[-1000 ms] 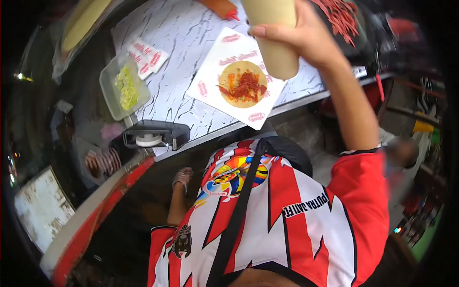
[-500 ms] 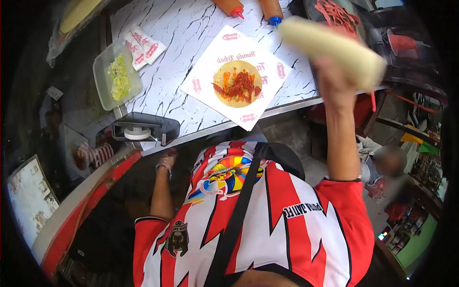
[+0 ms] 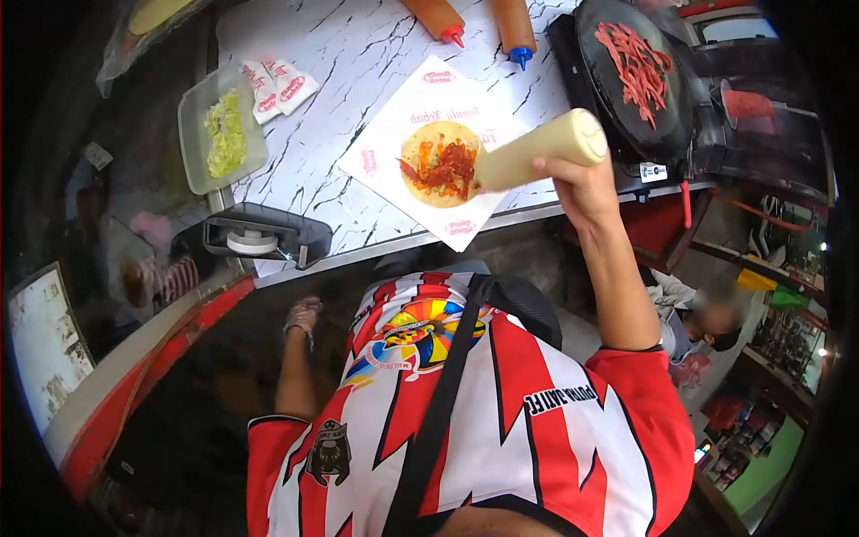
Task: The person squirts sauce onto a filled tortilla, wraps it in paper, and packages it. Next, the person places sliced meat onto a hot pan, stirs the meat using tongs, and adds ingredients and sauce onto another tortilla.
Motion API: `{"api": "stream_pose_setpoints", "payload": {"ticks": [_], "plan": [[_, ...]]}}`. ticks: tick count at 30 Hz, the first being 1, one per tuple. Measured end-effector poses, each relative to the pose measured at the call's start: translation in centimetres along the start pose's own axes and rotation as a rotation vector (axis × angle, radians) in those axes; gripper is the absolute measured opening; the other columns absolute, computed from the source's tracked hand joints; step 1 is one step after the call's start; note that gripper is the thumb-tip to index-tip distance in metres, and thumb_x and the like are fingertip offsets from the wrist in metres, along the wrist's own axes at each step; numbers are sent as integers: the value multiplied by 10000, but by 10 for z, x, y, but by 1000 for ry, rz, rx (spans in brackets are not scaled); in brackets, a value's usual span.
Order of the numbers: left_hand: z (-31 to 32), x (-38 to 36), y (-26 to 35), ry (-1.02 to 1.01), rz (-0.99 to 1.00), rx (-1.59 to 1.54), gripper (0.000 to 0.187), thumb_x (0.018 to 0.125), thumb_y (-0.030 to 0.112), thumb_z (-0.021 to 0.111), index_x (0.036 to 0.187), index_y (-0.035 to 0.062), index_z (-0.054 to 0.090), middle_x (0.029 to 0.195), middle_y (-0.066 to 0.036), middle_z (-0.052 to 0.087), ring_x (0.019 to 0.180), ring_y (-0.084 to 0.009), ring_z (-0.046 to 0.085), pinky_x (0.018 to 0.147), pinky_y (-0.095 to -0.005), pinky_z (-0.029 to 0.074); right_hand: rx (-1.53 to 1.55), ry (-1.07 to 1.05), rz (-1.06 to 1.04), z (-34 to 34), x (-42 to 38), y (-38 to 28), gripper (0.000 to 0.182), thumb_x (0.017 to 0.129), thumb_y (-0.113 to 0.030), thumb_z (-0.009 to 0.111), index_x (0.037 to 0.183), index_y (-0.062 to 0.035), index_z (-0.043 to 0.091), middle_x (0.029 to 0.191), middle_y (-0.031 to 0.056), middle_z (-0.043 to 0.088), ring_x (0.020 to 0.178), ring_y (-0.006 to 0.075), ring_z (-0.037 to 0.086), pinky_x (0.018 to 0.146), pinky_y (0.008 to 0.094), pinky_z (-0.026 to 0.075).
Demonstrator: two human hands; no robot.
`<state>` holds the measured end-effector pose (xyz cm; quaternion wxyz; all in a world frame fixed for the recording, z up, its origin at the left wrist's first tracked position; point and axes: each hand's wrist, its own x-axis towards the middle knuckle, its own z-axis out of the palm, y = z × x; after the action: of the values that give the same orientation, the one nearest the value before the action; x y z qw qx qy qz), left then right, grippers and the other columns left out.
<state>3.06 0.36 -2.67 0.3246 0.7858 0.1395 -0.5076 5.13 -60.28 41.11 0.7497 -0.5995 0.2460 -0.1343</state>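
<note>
A pale cream squeeze bottle (image 3: 544,152) is held by my right hand (image 3: 586,186), tilted with its lower end at the right edge of a round tortilla (image 3: 419,143). Dark red shredded filling (image 3: 452,170) and orange sauce lie on the tortilla, which rests on a white printed paper (image 3: 447,227). My left hand (image 3: 305,313), in a clear glove, hangs below the table's front edge, away from the food; its fingers are too small to make out clearly.
A clear tub of shredded lettuce (image 3: 199,177) and folded printed papers (image 3: 291,88) are at the left, above a black tape dispenser (image 3: 300,240). Two orange bottles (image 3: 436,18) lie at the back. Meat strips sit on a dark griddle (image 3: 608,98). A person (image 3: 684,327) is at the right.
My right hand has brought the cream bottle down and left, from beside the griddle to the tortilla. The griddle shows more fully. My left hand has shifted slightly.
</note>
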Motion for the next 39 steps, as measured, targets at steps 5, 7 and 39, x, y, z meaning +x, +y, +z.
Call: {"api": "stream_pose_setpoints", "payload": {"ticks": [5,7,39], "plan": [[10,23,-7,-37,114,156,301,868,279,690,1136,147,722,1010,-63,741,935,-187,684,823,-305,524,58,63,-51,-2,1,-11,399,669,165,722,1022,6,623,950,95,673,908,238,672,851,374,544],[6,-10,36,30,19,199,306,873,293,688,1148,163,720,1024,-65,741,948,-188,686,832,-308,522,72,48,-34,1,-2,-12,400,670,159,726,1029,13,628,943,104,676,905,244,674,846,377,548],[38,6,-35,75,92,-45,262,840,192,735,1086,103,717,1013,-57,733,927,-187,674,826,-325,529,-13,-72,-86,53,19,-23,339,741,133,707,1039,0,611,950,96,667,905,223,657,876,376,521]]}}
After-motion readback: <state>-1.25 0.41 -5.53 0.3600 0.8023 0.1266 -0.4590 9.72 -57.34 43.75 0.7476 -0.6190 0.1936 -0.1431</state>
